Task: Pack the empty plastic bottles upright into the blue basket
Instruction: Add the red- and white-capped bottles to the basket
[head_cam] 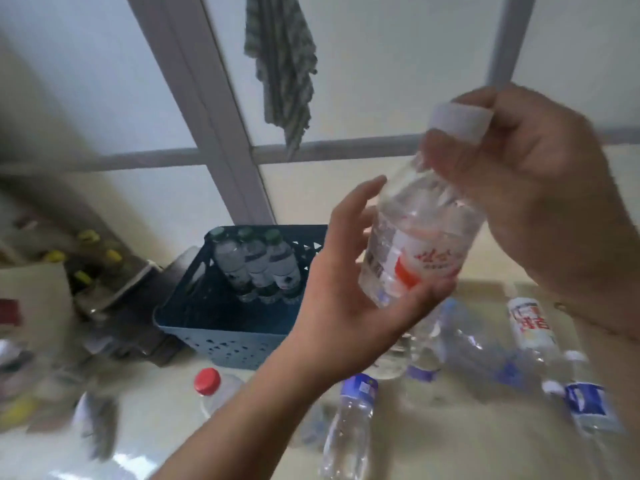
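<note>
I hold a clear plastic bottle (419,233) with a red-and-white label and a white cap in the air, right of centre. My left hand (349,292) cups its lower body from below. My right hand (540,202) grips its neck and cap from the right. Beyond and below stands the blue basket (221,334), with three green-capped bottles (256,265) upright in a row along its back wall. Several more empty bottles lie on the pale table, among them a red-capped bottle (216,389) and a blue-labelled bottle (349,420).
Loose bottles are scattered at the right, including a white-labelled bottle (530,323) and another blue-labelled one (588,403). Yellow-capped containers (86,258) sit in a box at far left. A striped cloth (280,64) hangs on the window frame behind.
</note>
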